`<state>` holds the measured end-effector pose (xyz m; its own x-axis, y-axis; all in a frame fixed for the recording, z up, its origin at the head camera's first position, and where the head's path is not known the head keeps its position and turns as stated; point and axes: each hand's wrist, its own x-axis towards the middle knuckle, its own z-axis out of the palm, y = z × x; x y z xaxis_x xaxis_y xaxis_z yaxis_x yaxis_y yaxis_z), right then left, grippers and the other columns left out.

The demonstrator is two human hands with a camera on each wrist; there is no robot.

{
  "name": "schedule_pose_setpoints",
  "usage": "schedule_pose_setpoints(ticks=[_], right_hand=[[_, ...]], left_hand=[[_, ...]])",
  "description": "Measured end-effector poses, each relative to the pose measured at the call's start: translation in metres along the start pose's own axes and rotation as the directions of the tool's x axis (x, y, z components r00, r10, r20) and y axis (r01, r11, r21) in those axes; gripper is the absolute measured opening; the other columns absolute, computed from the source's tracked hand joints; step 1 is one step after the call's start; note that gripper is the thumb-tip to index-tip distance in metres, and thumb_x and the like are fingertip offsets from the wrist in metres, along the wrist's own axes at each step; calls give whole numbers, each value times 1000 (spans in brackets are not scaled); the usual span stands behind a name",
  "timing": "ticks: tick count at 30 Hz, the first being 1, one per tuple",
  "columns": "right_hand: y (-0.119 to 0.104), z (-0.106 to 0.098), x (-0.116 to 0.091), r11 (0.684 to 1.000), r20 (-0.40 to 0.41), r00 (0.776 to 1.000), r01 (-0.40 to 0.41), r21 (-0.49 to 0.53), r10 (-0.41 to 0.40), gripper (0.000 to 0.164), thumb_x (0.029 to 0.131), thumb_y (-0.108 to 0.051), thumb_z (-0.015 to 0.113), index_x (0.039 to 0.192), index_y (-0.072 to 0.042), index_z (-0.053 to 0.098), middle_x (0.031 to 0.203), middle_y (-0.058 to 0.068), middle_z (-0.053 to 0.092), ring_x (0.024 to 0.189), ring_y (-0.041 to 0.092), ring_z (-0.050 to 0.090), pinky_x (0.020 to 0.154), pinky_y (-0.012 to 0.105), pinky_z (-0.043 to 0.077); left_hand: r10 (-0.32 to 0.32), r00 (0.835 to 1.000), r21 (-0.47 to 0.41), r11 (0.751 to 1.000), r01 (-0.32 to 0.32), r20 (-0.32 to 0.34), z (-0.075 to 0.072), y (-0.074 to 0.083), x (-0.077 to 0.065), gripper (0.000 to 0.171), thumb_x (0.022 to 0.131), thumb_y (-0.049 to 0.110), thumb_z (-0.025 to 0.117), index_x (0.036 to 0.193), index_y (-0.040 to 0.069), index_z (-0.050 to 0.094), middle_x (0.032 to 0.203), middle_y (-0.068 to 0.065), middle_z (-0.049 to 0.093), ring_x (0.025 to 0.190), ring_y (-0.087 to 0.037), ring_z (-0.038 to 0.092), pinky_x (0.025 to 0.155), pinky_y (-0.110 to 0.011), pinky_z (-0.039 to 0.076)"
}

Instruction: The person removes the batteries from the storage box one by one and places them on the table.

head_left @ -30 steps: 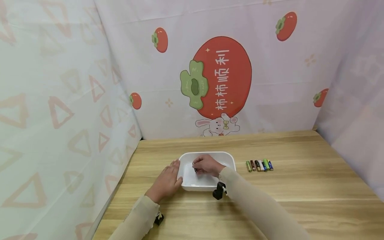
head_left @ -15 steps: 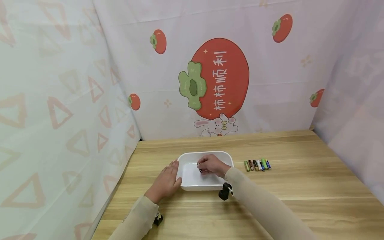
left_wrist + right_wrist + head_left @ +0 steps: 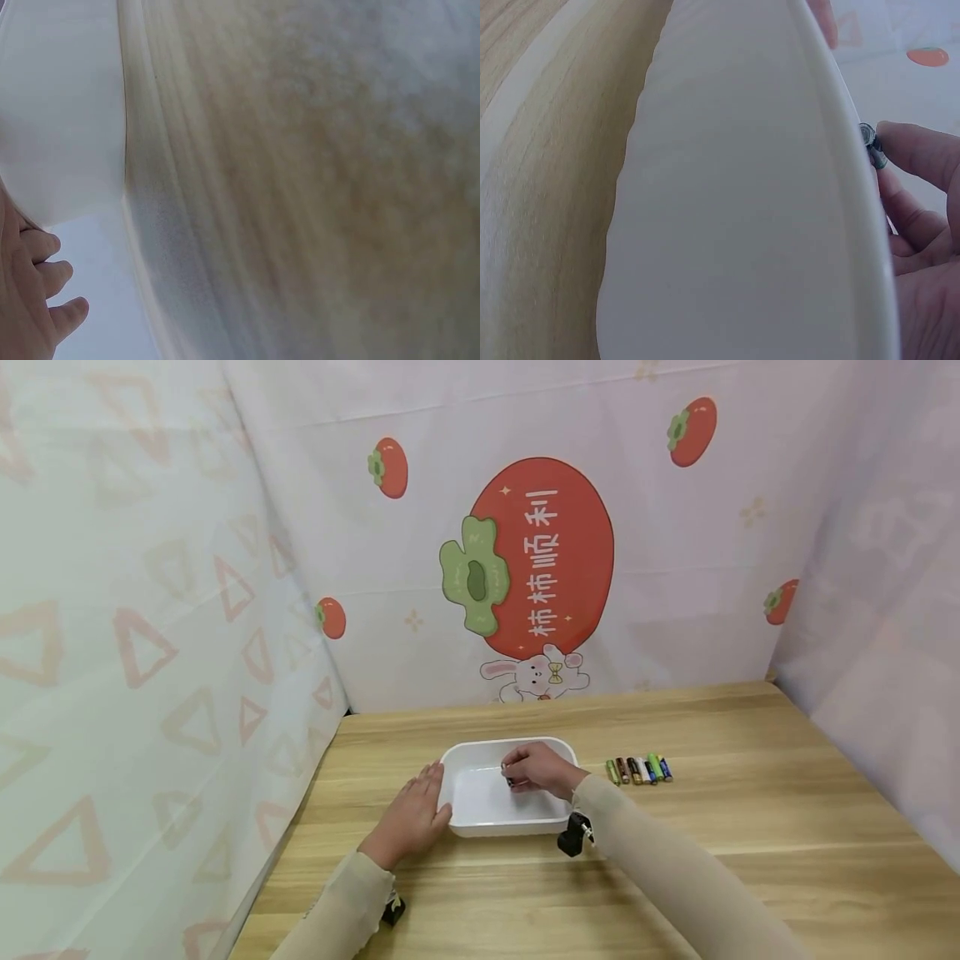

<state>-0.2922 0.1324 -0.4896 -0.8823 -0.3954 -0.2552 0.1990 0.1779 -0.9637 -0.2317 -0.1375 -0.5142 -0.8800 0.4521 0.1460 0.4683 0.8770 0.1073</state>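
A white rectangular tray (image 3: pixel 468 829) stands on the wooden table. My left hand (image 3: pixel 411 817) rests against its left rim with the fingers straight. In the left wrist view the fingertips (image 3: pixel 56 277) show at the tray's white wall (image 3: pixel 64 105). Inside the tray, my right hand (image 3: pixel 546 768) pinches a small dark battery (image 3: pixel 510 781) between thumb and fingers, over the tray's floor. The right wrist view shows the battery's round metal end (image 3: pixel 867 135) just past the rim, at the thumb tip; the fingers hide much of it.
To the right of the tray, several batteries (image 3: pixel 639 769) in green, brown, black, white and blue lie side by side in a row. A printed cloth (image 3: pixel 405 668) hangs behind the table (image 3: pixel 712 860), and more cloth hangs at both sides.
My right hand has shifted slightly right within the tray, the battery still pinched. The left hand stays at the left rim. The whole head view has drifted a little.
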Motion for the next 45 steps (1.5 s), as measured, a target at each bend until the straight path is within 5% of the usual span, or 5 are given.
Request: schedule_pose_setpoints(ticks=[26,45], right_hand=[[-13,-40,-24,997,20,1000,19,-73,-18,28,94,-4,61,118,10,59,109,25,60,85,23,63,79,39,57],[-9,-72,-38,995,11,1000,-2,-95,3,31,96,-9,60,123,7,57,108,18,61,90,26,63,81,38,56]], left_hand=[[-23,1000,-3,1000,23,16,-1,-2,2,69,101,36,41,151,-8,20,157,-19,24,142,-34,26,112,-51,26],[-12,1000,-8,1000,12,-9,0,0,0,69,100,37,39,150,-9,23,155,-21,27,141,-36,28,111,-52,27]])
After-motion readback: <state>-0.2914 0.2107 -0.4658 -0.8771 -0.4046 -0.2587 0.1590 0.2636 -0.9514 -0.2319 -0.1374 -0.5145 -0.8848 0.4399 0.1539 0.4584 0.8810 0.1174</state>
